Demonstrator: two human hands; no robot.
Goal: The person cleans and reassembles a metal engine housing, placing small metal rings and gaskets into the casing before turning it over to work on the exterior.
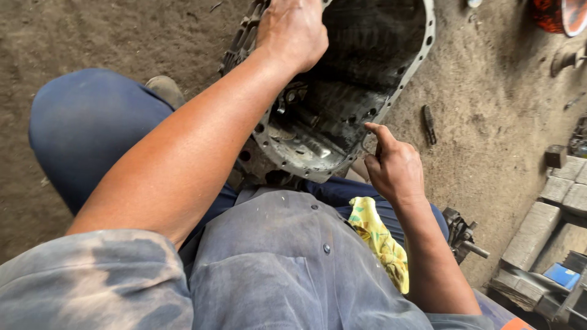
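A large greasy metal housing (400, 79) with a bolt-hole flange stands on the dirt floor in front of my knees, its open side facing me. My left hand (292, 30) grips its far upper rim, arm stretched out. My right hand (394, 168) is at the near right edge of the flange, index finger raised and touching the rim, other fingers curled; whether it pinches something small I cannot tell. A yellow patterned rag (379, 238) lies on my lap beside the right forearm.
A short dark metal piece (430, 124) lies on the dirt right of the housing. A shafted metal part (463, 235) sits by my right thigh. Concrete blocks (538, 229) and a blue box (561, 275) are at the right; a red round object (559, 15) is top right.
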